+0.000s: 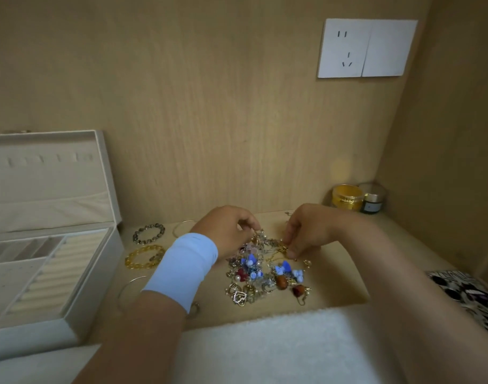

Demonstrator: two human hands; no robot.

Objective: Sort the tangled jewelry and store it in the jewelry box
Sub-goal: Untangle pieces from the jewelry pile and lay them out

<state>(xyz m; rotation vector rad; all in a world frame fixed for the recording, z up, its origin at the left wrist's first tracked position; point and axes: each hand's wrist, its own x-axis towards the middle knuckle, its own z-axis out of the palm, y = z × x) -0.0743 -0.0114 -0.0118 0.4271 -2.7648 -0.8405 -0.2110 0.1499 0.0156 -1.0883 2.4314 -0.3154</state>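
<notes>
A tangled heap of jewelry [267,273] lies on the wooden shelf: blue flowers, brown beads, gold hearts and thin chains. My left hand [226,231], with a light-blue wristband, pinches a strand at the heap's far left edge. My right hand [306,231] pinches a gold chain at the heap's far right edge. The open cream jewelry box [98,273] stands at the left, its lid upright and its padded ring rolls and compartments showing. A dark bead bracelet [148,233] and a yellow bead bracelet [144,256] lie between box and heap.
Thin wire bangles [179,227] lie near the bracelets. A gold jar [346,197] and a small dark jar [373,202] stand in the back right corner. A white towel [279,347] covers the front edge. A black-and-white patterned item [470,295] sits at the right.
</notes>
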